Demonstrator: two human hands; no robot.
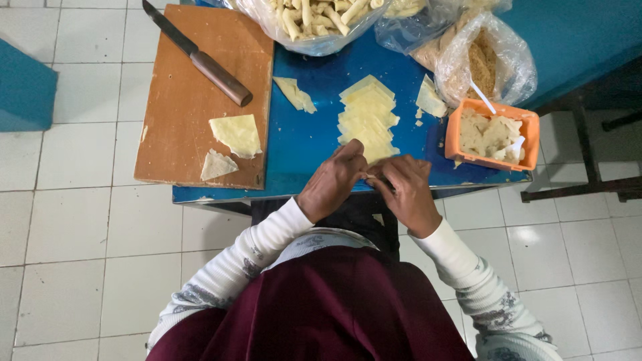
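Observation:
My left hand (332,182) and my right hand (409,190) meet at the near edge of the blue table (304,144), fingertips pinched together on a small pale piece of dough wrapper (369,176) that is mostly hidden between them. Just beyond my hands lies a fanned stack of pale yellow wrapper sheets (368,117). An orange tub of pale filling (493,135) with a white spoon stands to the right of the stack.
A wooden cutting board (187,100) at the left carries a knife (199,57) and two wrapper pieces (236,134). Plastic bags of rolled sticks (314,20) and crumbs (483,60) sit at the far edge. White floor tiles surround the table.

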